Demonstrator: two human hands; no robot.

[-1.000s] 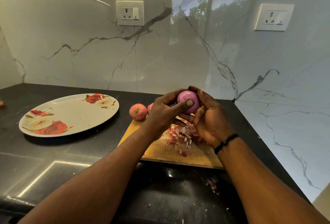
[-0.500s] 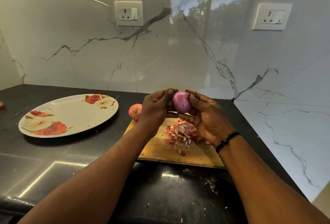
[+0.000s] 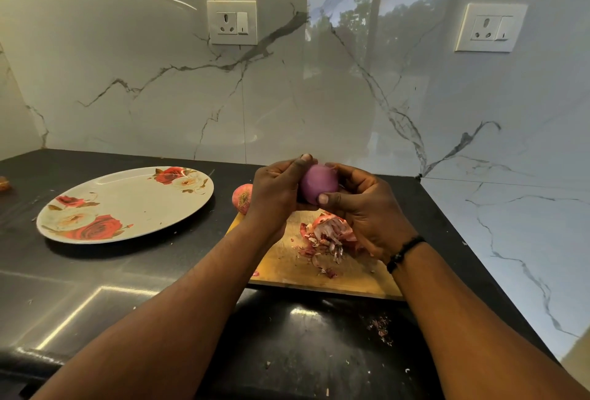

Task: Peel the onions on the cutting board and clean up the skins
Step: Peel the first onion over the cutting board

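A smooth purple peeled onion (image 3: 317,184) is held above the wooden cutting board (image 3: 287,268). My left hand (image 3: 274,195) grips its left side, with the index finger over the top. My right hand (image 3: 367,208) cups its right side, thumb pressed on the front. A pile of reddish-white onion skins (image 3: 329,237) lies on the board under my right hand. One unpeeled reddish onion (image 3: 242,198) sits at the board's far left corner, partly hidden behind my left hand.
A large oval plate with rose prints (image 3: 127,205) lies on the black counter (image 3: 95,278) to the left. Small skin scraps (image 3: 380,328) are scattered on the counter in front of the board. The marble wall stands close behind and to the right.
The peeled onion has been turned between my hands. My right thumb now presses its front and my left index finger has come over the top. Both hands stay above the board.
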